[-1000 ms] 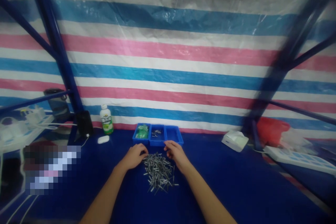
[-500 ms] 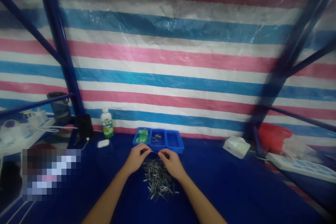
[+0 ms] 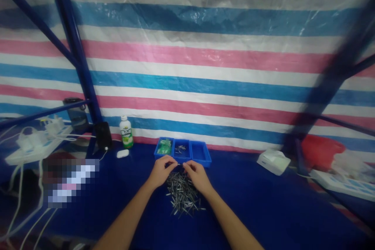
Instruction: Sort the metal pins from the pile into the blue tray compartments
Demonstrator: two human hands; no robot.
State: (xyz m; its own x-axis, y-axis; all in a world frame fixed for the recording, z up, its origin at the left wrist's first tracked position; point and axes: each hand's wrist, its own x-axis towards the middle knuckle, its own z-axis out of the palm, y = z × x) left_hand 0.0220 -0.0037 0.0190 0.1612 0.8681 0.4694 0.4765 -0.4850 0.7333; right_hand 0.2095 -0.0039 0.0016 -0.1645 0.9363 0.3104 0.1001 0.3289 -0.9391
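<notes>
My left hand [image 3: 163, 170] and my right hand [image 3: 197, 175] face each other above the far edge of a pile of thin metal pieces [image 3: 184, 195]. Between my pinched fingertips runs a small thin piece [image 3: 180, 164], its ends hidden by the fingers. Just beyond my hands stand three joined blue trays. Green and white items lie in the left tray [image 3: 156, 152], a few small metal pieces in the middle tray [image 3: 182, 158], and nothing shows in the right tray [image 3: 200, 152].
A white bottle with a green label [image 3: 126, 133] and a white case [image 3: 122, 153] stand at the back left, near a black device [image 3: 102, 135]. At right are a tissue pack [image 3: 274, 162], a red bag [image 3: 322, 150] and power strips.
The whole view has shifted, so the table things appear farther right and slightly higher. My hands stay pinched together over the pile, with the thin piece still between them.
</notes>
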